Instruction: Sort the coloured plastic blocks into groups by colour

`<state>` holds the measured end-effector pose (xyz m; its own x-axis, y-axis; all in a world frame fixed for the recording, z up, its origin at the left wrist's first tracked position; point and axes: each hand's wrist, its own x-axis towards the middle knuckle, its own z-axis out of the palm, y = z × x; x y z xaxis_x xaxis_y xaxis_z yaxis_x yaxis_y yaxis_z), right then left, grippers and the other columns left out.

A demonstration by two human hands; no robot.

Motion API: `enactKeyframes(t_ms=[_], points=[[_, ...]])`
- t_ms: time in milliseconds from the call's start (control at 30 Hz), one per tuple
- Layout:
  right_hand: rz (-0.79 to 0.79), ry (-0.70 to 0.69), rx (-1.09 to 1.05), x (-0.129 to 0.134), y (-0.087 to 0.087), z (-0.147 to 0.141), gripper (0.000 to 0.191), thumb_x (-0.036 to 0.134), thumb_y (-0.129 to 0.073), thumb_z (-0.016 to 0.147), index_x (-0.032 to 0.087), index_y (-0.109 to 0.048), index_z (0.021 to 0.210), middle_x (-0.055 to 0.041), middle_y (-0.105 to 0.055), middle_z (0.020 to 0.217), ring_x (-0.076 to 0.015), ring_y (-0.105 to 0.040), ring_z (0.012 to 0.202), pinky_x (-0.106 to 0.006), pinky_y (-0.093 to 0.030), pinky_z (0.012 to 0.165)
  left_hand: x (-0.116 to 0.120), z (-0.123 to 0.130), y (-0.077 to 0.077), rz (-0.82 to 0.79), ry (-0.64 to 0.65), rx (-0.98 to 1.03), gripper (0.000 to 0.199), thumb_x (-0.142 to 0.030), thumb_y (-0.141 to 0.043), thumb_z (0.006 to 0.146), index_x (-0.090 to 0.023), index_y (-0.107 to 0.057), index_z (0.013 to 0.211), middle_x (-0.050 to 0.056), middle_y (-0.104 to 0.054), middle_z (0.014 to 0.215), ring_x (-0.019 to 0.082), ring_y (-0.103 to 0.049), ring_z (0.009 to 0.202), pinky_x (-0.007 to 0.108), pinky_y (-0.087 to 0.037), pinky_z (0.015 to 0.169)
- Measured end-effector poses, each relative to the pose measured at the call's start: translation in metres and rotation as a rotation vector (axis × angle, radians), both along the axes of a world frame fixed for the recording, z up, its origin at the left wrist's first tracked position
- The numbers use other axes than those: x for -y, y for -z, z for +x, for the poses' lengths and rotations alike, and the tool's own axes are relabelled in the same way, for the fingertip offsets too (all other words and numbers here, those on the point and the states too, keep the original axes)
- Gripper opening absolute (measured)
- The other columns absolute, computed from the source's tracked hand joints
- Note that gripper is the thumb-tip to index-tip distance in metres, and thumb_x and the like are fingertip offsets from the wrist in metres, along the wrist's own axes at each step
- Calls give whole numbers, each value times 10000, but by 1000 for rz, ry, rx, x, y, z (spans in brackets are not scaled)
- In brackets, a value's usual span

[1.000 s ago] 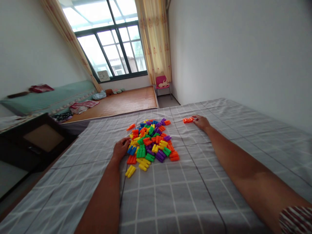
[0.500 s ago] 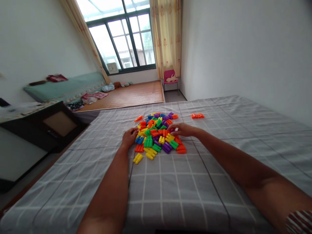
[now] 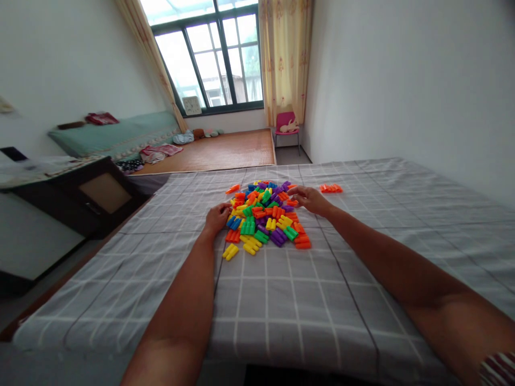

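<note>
A heap of toy blocks (image 3: 261, 212) in bright colours lies on the checked grey cloth; each block looks like short plastic tubes joined side by side. At its left edge rests my left hand (image 3: 218, 217), fingers curled in against the blocks; whatever lies under the fingertips is hidden. A blue block (image 3: 234, 223) sits just beside it. Over the far right side of the heap reaches my right hand (image 3: 309, 201), fingers extended and parted, next to an orange block (image 3: 292, 203). No block is clearly held there.
A short row of orange blocks (image 3: 331, 188) lies right of the heap. One yellow block (image 3: 230, 252) is at the near left, and a lone orange block (image 3: 232, 189) at the far left. A dark cabinet (image 3: 102, 198) stands left of the cloth-covered surface (image 3: 273, 300).
My right hand has moved away from me and slightly right, uncovering orange blocks on the heap's right side. My left hand stays by the left edge. The view has shifted slightly.
</note>
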<state>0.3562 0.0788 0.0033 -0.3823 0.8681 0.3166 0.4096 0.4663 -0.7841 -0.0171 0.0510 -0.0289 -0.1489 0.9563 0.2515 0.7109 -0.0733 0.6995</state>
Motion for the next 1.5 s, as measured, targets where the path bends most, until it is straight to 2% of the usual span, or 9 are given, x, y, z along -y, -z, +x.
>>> enactKeyframes(t_ms=[133, 333, 467, 633, 867, 1100, 1167, 1333, 1500], points=[[223, 94, 333, -2, 7, 8, 342, 129, -524, 824, 191, -657, 1132, -88, -673, 1166, -240, -604, 1088, -432, -442, 995, 2, 2, -3, -1, -4, -32, 354, -270, -484, 788, -169, -705, 1045, 49, -742, 914, 182, -663, 817, 256, -499, 686], [260, -28, 500, -2, 3, 13, 215, 221, -569, 843, 197, -688, 1020, -70, -704, 1068, -230, -623, 999, -368, -454, 911, 5, 5, -8, -7, -11, -44, 359, -261, -485, 781, -164, -706, 1047, 45, -741, 914, 173, -656, 783, 247, -488, 665], [116, -191, 567, 10, -20, 12, 195, 355, -641, 803, 220, -693, 934, -29, -706, 941, -183, -646, 840, -283, -479, 766, 3, 5, -6, -5, 3, -32, 373, -262, -474, 785, -157, -702, 1060, 51, -741, 913, 171, -656, 776, 244, -486, 653], [-48, -471, 569, 27, -31, 10, 576, 430, -782, 627, 267, -626, 1157, -35, -622, 1185, -148, -648, 796, -238, -491, 673, 0, 3, -3, 18, 4, -61, 364, -275, -494, 781, -166, -710, 1053, 48, -744, 914, 174, -649, 798, 245, -487, 671], [5, -324, 512, 11, -21, 19, 261, 370, -647, 787, 233, -667, 1007, -33, -694, 998, -190, -649, 894, -292, -492, 769, 1, 3, -3, 27, 5, -55, 366, -279, -487, 781, -162, -712, 1045, 50, -744, 901, 182, -649, 793, 257, -492, 683], [-45, -322, 572, 9, -27, 26, 336, 344, -742, 673, 241, -684, 987, -17, -709, 954, -182, -651, 852, -273, -501, 751, -2, 0, -1, 25, 14, -60, 389, -317, -494, 782, -153, -700, 1068, 54, -744, 901, 178, -654, 773, 247, -491, 670], [-48, -254, 547, -1, -31, 42, 340, 340, -719, 700, 233, -677, 1020, -27, -703, 1021, -173, -653, 853, -258, -501, 724, -2, -1, -1, 24, 22, -61, 391, -315, -488, 780, -155, -698, 1068, 52, -743, 909, 178, -658, 782, 244, -492, 672], [58, 217, 584, -32, -28, 111, 335, 238, -712, 678, 208, -688, 1010, -41, -710, 1019, -193, -655, 864, -269, -487, 756, 1, 2, -7, -8, 6, -60, 401, -314, -486, 776, -157, -693, 1081, 54, -743, 924, 182, -665, 780, 243, -492, 660], [-2, 288, 606, -44, -15, 158, 338, 216, -718, 643, 204, -710, 981, -39, -715, 1038, -217, -656, 901, -280, -490, 785, 5, 5, -13, -1, -2, -83, 381, -307, -501, 765, -167, -703, 1057, 47, -747, 928, 191, -665, 812, 247, -491, 679]])
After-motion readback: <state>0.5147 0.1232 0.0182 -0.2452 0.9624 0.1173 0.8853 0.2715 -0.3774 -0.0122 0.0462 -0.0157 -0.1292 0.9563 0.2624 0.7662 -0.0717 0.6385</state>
